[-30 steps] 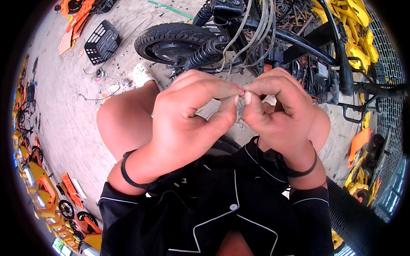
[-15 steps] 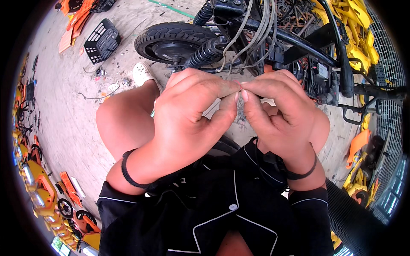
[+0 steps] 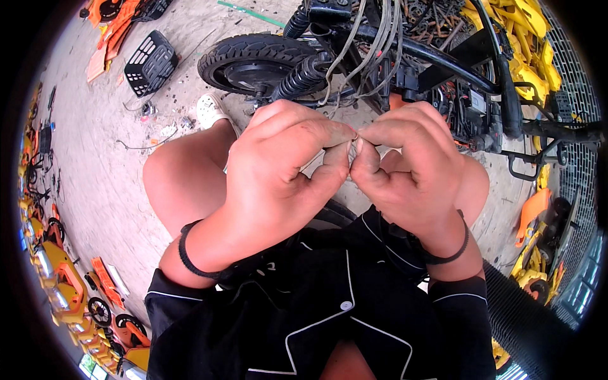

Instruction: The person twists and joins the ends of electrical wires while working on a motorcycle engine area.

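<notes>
I see a matt rubber tyre [image 3: 253, 60] with knobbly tread, glossy yellow plastic panels [image 3: 525, 38], and rough, dusty concrete floor [image 3: 95, 158].

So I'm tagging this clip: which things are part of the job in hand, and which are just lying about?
In hand: left hand; right hand; small pale piece pinched between the fingertips.

Lying about: stripped scooter frame; black tyre; black basket; orange panels; yellow panels.

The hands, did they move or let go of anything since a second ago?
Hardly at all. The left hand and right hand stay pressed fingertip to fingertip, pinching something too small to make out, with the same grip. Nothing was let go or picked up. The black wheel, the cables and the black basket on the ground stayed where they were.
</notes>
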### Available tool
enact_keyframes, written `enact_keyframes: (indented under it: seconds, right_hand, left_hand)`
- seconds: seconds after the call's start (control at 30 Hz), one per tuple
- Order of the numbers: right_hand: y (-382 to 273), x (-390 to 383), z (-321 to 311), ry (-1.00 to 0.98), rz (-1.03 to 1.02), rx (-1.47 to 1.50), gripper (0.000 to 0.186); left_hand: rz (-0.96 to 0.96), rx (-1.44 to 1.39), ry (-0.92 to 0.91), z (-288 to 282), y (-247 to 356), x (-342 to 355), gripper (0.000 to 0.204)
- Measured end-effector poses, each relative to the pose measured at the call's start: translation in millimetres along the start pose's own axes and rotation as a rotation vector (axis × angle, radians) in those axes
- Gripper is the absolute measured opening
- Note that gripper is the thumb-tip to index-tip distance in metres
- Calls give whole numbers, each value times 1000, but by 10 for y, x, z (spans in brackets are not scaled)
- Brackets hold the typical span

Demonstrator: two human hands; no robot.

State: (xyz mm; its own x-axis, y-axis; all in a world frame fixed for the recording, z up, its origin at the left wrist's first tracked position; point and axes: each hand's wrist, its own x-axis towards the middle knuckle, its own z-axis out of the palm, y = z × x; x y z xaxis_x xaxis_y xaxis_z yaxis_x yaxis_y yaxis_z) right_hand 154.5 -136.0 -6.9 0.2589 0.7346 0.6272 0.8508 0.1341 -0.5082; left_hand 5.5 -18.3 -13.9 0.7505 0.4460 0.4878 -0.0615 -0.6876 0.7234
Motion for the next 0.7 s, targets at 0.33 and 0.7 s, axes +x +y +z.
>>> enact_keyframes:
  seconds: [0.33, 0.7]
  right_hand:
    - [13, 2, -35, -27, 81, 54, 21]
    - [44, 12, -30, -38, 131, 69, 19]
  left_hand:
    - [-48, -95, -29, -26, -2, 7, 20]
    - [-63, -143, -56, -45, -8, 11, 20]
